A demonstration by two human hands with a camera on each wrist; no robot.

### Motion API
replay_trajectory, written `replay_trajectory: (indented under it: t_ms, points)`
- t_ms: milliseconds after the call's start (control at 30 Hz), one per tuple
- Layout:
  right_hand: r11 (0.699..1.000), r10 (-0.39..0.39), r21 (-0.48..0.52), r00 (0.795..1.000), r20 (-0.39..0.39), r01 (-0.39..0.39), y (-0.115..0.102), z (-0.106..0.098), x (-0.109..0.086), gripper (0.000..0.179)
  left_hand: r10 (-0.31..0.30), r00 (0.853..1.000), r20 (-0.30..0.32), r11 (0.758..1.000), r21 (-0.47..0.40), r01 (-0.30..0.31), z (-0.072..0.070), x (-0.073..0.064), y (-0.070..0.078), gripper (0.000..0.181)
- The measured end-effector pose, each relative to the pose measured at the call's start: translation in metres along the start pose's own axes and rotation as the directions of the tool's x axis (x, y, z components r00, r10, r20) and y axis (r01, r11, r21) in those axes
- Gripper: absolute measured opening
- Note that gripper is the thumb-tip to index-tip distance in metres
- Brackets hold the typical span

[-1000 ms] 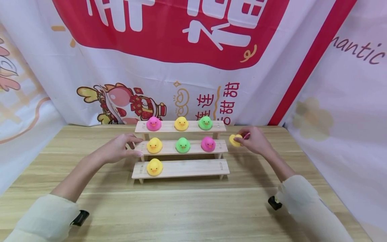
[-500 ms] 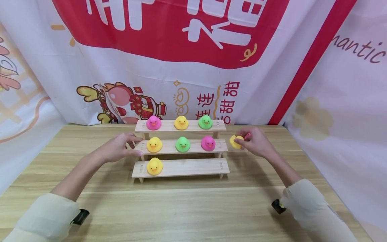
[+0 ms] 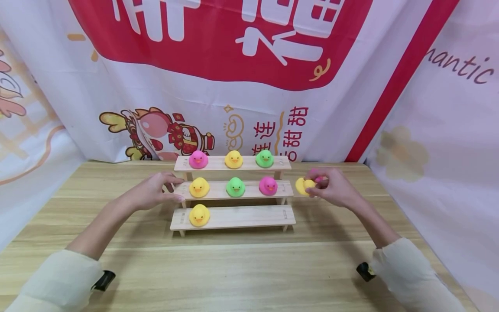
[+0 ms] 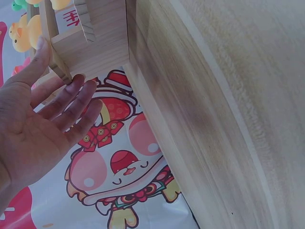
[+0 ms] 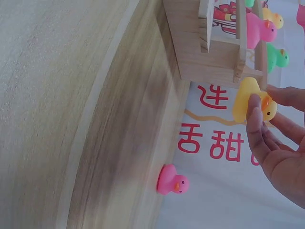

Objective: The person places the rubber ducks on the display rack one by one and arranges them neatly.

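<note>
A three-tier wooden display stand (image 3: pixel 249 216) carries rubber ducks in pink, yellow and green on its upper tiers and one yellow duck (image 3: pixel 199 215) at the left of the lowest. My left hand (image 3: pixel 156 190) holds the left end of the middle tier, thumb at its front edge and fingers behind; the left wrist view shows the plank end between them. Right of that tier, my right hand (image 3: pixel 331 186) pinches a yellow rubber duck (image 5: pixel 248 101) between thumb and fingers. In the right wrist view this duck is held up off the table, its beak toward the palm.
A pink rubber duck (image 5: pixel 171 180) sits on the wooden table (image 3: pixel 249 273) near the back, partly hidden behind my right hand in the head view. A printed cloth (image 3: pixel 249 99) hangs along the table's back edge, with more cloth at both sides.
My right hand has shifted slightly right and toward me, and the yellow duck in it has turned a little. My left hand stays at the stand.
</note>
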State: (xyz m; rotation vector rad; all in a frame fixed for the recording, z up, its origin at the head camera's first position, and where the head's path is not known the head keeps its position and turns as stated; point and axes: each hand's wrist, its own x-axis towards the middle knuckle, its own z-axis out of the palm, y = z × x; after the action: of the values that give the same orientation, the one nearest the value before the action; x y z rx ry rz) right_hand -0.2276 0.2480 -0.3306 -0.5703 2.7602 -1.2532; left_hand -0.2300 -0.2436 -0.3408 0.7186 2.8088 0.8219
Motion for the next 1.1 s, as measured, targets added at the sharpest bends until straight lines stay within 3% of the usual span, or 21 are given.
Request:
replay_trajectory:
  t_ms: [500,767,1100]
  points:
    - [0.998,-0.02,-0.058,0.988,0.155,0.029,-0.014,-0.006,-0.013,0.031,0.011,1.0,0.003,1.0,0.004,-0.011,-0.001,-0.001,-0.001,0.058]
    - [0.994,-0.09,-0.035,0.952,0.293,0.105,-0.031,-0.004,-0.017,0.03,0.026,1.0,0.003,1.0,0.001,-0.026,-0.001,-0.001,-0.001,0.056]
    - [0.982,-0.169,-0.017,0.917,0.36,0.188,-0.043,0.013,-0.012,0.025,0.017,1.0,-0.004,0.999,0.038,-0.017,0.0,-0.001,-0.001,0.055]
